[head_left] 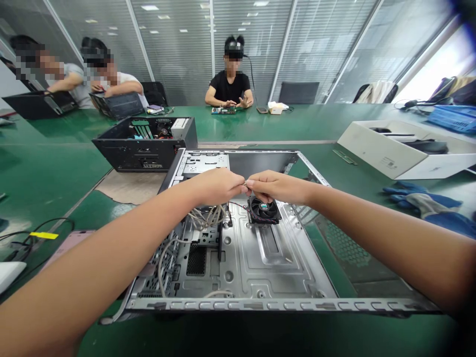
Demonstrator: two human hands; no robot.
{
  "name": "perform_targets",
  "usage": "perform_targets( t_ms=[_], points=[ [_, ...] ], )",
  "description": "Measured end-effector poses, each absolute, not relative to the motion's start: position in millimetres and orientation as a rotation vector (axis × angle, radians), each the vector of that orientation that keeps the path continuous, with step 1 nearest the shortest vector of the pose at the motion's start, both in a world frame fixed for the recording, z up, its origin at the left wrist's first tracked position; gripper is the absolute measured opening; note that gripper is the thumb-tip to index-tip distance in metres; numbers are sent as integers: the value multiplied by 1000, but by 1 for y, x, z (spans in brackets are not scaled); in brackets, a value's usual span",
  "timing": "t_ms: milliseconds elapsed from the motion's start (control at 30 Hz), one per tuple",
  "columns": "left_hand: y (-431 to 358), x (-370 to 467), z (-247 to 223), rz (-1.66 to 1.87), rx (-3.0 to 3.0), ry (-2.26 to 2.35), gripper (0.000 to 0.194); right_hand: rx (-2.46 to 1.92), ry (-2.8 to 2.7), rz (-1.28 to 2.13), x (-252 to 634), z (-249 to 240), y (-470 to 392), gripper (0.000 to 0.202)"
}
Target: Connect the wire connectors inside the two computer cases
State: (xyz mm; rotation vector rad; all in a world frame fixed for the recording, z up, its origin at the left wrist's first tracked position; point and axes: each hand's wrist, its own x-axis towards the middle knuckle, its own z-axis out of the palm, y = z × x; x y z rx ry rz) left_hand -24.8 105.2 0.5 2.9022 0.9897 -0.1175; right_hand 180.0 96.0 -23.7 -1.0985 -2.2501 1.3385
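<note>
An open metal computer case [238, 277] lies on its side in front of me. Above its middle, my left hand [223, 186] and my right hand [271, 187] meet with fingertips pinched together. Whatever sits between the fingers is too small to name. Just under my right hand is a black cooling fan [263, 210], with a thin dark cable running left from it. A bundle of pale cables [208, 217] rests in the case below my left hand. Both hands are closed.
Behind the case stands a black computer case [148, 153] on cardboard [124, 187]. A white box [394, 153] and blue-grey gloves [427, 201] are at the right. A pink flat device [70, 245] lies left. Across the green table [297, 126], a person [229, 87] sits; two others work further left.
</note>
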Motion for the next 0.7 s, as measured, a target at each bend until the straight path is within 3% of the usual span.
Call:
perform_targets(
  t_ms=[333,500,700],
  points=[
    [100,-23,3,-187,2835,989,48,-1210,-2585,691,176,-5,88,31],
    [103,-23,2,-158,2828,940,46,-1191,-2494,659,179,-12,85,16],
    [107,-24,1,-108,2787,912,40,-1129,-2457,588,186,-21,87,17]
  ],
)
